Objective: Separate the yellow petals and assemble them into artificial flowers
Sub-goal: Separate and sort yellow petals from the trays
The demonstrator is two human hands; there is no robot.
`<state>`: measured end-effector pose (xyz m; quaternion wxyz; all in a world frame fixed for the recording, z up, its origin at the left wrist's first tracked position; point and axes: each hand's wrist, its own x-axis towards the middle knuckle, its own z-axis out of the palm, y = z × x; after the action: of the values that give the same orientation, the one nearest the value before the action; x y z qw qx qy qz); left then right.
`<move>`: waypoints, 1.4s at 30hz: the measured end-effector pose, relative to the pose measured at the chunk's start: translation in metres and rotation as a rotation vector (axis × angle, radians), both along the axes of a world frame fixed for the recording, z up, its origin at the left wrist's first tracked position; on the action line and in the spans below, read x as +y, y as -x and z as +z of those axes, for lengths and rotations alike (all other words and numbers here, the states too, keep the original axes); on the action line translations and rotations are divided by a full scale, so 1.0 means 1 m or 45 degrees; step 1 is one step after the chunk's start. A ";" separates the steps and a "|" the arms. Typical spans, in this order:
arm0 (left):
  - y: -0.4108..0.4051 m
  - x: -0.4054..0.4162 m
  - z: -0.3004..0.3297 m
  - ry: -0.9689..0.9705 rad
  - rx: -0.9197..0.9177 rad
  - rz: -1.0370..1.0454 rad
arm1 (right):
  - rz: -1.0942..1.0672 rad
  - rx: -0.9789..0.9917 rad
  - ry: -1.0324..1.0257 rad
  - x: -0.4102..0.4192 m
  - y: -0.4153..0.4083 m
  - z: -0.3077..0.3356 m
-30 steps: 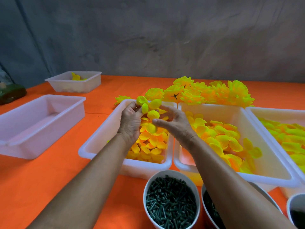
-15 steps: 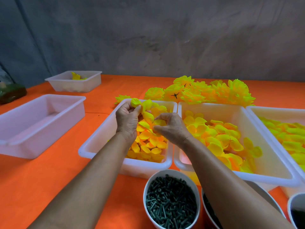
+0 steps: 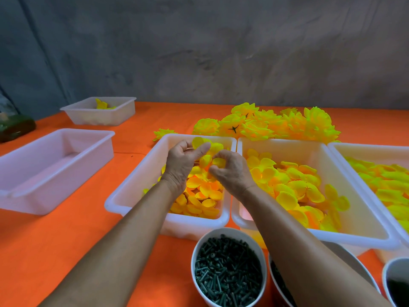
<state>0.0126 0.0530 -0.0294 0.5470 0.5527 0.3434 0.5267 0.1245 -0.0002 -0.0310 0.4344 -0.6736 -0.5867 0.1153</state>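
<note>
Both hands were up over the near-centre white bin (image 3: 137, 196), which held loose yellow petals (image 3: 199, 196). My left hand (image 3: 182, 165) had fingers curled, thumb & forefinger pinching a small cluster of petals (image 3: 199, 142) at the bin's far end. Right hand (image 3: 232, 171) sat just beside it, fingers curled inward, tips pinching a petal (image 3: 218, 162) from the same bunch. Hands close together, nearly touching, w/ petals between them.

2nd bin (image 3: 354, 207) to the right, touching the first, also had petals, larger ones. 3rd bin (image 3: 345, 147) at right edge, partly cut off, more yellow-green petals inside.

Behind the bins: heap of finished yellow flowers (image 3: 276, 125) on the orange tablecloth (image 3: 66, 240), one showing a dark green star-shaped back.

Near edge: white round tub (image 3: 263, 262) full of dark green stem pegs (image 3: 228, 275); two more tubs to its right, mostly hidden by my right forearm or cut off.

Left side: empty-looking white bin (image 3: 55, 196), and further back a smaller bin (image 3: 99, 118) w/ a few yellow bits
</note>
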 end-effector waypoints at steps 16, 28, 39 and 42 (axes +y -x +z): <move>0.000 0.012 -0.009 -0.104 -0.020 0.356 | 0.053 -0.016 0.108 -0.002 0.005 0.004; 0.001 0.018 -0.013 -0.087 0.050 0.392 | 0.055 -0.035 0.095 0.000 0.005 0.001; -0.002 0.006 -0.008 -0.114 0.243 0.349 | 0.045 -0.246 -0.064 0.003 0.005 -0.006; -0.004 -0.001 -0.005 -0.093 0.175 0.237 | 0.049 -0.227 -0.019 0.003 0.005 -0.005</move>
<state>0.0165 0.0520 -0.0341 0.4503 0.5730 0.4105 0.5482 0.1196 0.0025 -0.0363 0.3831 -0.6666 -0.6367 0.0590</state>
